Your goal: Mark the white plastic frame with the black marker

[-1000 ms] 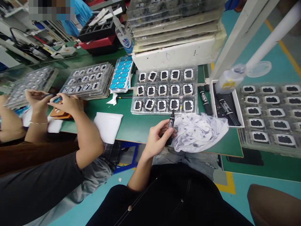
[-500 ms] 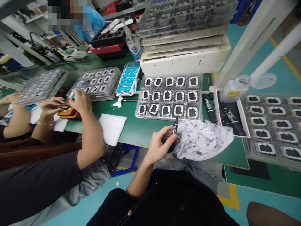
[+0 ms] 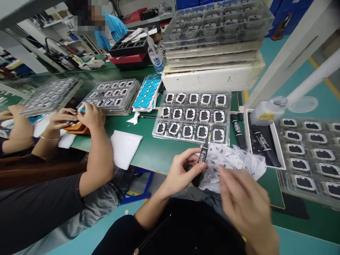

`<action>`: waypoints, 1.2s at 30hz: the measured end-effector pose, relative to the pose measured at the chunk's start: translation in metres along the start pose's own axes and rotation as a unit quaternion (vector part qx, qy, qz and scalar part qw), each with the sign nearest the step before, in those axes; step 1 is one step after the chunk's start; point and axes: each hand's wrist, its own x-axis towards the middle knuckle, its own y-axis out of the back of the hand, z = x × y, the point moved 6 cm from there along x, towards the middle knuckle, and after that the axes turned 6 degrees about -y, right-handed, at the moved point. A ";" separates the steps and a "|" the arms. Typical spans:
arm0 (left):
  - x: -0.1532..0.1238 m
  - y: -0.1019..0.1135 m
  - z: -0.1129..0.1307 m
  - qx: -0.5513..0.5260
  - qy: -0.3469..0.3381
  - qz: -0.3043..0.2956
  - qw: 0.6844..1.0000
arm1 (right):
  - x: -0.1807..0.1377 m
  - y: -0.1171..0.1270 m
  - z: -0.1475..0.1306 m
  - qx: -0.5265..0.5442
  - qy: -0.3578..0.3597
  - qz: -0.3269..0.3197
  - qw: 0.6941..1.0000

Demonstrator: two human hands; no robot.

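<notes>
Gripping a black marker [image 3: 202, 160] upright, the left hand [image 3: 180, 171] clenches it just below the tray [image 3: 159, 132] of framed parts. The right hand [image 3: 243, 203], fingers loosely spread and empty, hovers over the stained rag [image 3: 233, 163] beside the marker.

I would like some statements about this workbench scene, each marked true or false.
1. The left hand holds a black marker. True.
2. The right hand grips the marker. False: it is open, near the stained cloth.
3. The clear tray before the marker holds three rows of parts. True.
4. The squeeze bottle stands upright. False: it lies on its side.
</notes>
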 end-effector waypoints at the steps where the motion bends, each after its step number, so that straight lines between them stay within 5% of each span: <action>1: 0.001 -0.003 0.004 0.005 -0.008 -0.005 1.000 | 0.002 -0.010 0.001 -0.014 0.008 -0.022 1.000; 8: 0.020 -0.019 0.036 0.177 -0.110 -0.062 0.976 | 0.007 -0.040 0.010 -0.021 0.030 -0.004 0.999; 14: 0.032 -0.020 0.080 0.172 -0.100 -0.261 0.945 | 0.000 -0.025 0.020 0.050 0.003 0.091 0.995; 16: 0.055 0.004 0.092 0.219 -0.107 -0.215 0.945 | -0.004 -0.020 0.028 0.068 -0.038 0.125 0.989; 18: 0.094 0.043 0.101 0.331 -0.144 -0.079 0.929 | -0.007 -0.016 0.035 0.110 -0.071 0.147 0.980; 20: 0.137 0.086 0.104 0.454 -0.163 0.061 0.874 | -0.010 -0.013 0.039 0.146 -0.083 0.158 0.973; 22: 0.180 0.120 0.096 0.561 -0.113 0.124 0.811 | -0.012 -0.012 0.040 0.160 -0.086 0.158 0.971; 25: 0.223 0.151 0.077 0.627 -0.011 0.117 0.770 | -0.012 -0.013 0.039 0.150 -0.090 0.149 0.973; 28: 0.237 0.158 0.067 0.646 0.019 0.091 0.758 | -0.013 -0.015 0.040 0.134 -0.093 0.145 0.976; 36: 0.241 0.155 0.066 0.588 -0.042 0.125 0.798 | -0.010 -0.010 0.048 0.097 -0.077 0.168 0.978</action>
